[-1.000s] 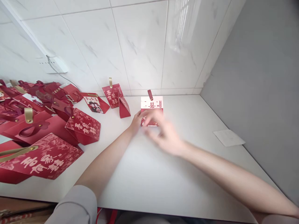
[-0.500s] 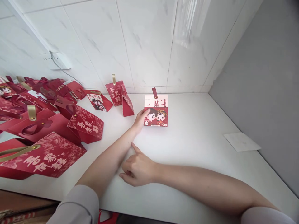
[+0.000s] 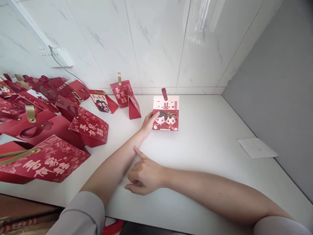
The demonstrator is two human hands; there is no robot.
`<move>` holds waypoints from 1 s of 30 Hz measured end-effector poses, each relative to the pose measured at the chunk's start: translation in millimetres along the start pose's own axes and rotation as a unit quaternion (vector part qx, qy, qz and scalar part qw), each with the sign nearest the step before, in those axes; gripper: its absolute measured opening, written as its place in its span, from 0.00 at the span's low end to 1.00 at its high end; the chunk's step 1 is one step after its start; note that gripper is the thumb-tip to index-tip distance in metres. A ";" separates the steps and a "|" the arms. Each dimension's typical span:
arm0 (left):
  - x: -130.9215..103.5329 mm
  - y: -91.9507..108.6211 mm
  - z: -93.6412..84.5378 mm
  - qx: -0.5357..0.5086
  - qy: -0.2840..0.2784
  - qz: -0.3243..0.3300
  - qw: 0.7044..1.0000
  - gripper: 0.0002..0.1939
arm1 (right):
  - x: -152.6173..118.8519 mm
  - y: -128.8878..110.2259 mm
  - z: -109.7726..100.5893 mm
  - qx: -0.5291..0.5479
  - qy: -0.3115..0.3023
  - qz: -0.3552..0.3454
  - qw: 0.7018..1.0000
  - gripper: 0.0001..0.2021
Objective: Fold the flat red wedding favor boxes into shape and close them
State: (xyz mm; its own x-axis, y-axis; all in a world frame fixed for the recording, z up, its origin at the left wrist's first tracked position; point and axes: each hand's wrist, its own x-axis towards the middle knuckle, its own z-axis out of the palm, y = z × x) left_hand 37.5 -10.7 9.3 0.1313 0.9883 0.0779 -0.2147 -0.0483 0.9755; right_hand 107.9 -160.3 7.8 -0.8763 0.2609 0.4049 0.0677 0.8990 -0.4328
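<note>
A red and white candy gift box point(image 3: 166, 113) with two cartoon figures and a dark red strap on top stands on the white table. My left hand point(image 3: 148, 123) grips its left side, thumb on the front face and the other fingers partly hidden behind. Nearer to me, my right hand point(image 3: 144, 174) holds nothing. Its index finger is stretched toward my left forearm, the thumb sticks out and the other fingers are curled. Whether the fingertip touches the forearm is hard to make out.
Several red gift boxes point(image 3: 57, 160) with ribbon or gold straps crowd the left. A few smaller ones, such as a gold-strapped box point(image 3: 120, 94), stand near the tiled wall. White paper point(image 3: 257, 148) lies by the grey panel on the right. A cable point(image 3: 57, 58) hangs from a wall socket.
The view has shifted slightly, with the box and left hand appearing a little further right and higher. The left hand's hold and the right hand's pointing pose look the same.
</note>
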 end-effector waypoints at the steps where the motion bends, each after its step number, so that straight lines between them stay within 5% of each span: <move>1: 0.3 -0.1 -0.1 -0.002 -0.003 -0.003 1.000 0.22 | -0.1 0.1 0.4 -0.003 -0.006 -0.011 1.000 0.18; 15: 2.6 -1.2 -1.8 -0.006 -0.016 -0.024 1.000 0.24 | -2.9 1.9 -3.9 -0.024 -0.054 -0.103 0.993 0.17; 18: 0.0 -1.1 -1.2 0.011 -0.005 0.000 1.000 0.23 | -6.4 2.1 -16.6 -0.004 0.008 -0.080 0.997 0.12; 21: -3.5 0.0 -0.2 0.050 0.014 0.025 0.998 0.22 | -16.9 10.5 -45.2 0.044 0.151 0.031 0.987 0.03; 23: -4.4 0.2 0.4 0.071 0.022 0.035 0.997 0.21 | -28.9 24.1 -66.1 0.060 0.272 0.134 0.951 0.08; 26: -2.8 -1.5 1.1 0.066 0.025 0.048 0.996 0.22 | -51.3 56.1 -85.7 0.049 0.486 0.274 0.829 0.16; 28: -1.2 -3.4 1.1 0.054 0.020 0.043 0.997 0.23 | -65.7 80.2 -88.6 0.047 0.534 0.347 0.769 0.26; 30: -0.5 -5.2 0.6 0.057 0.003 0.037 0.998 0.24 | -76.6 101.3 -87.3 0.075 0.534 0.369 0.757 0.34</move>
State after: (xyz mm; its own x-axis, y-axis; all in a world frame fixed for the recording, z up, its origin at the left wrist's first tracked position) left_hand 39.2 -11.0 4.3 0.1137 0.9823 0.1492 -0.1120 -0.1365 0.9843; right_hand 223.5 -58.6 3.3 0.2642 0.8800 0.3948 0.2264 0.3413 -0.9123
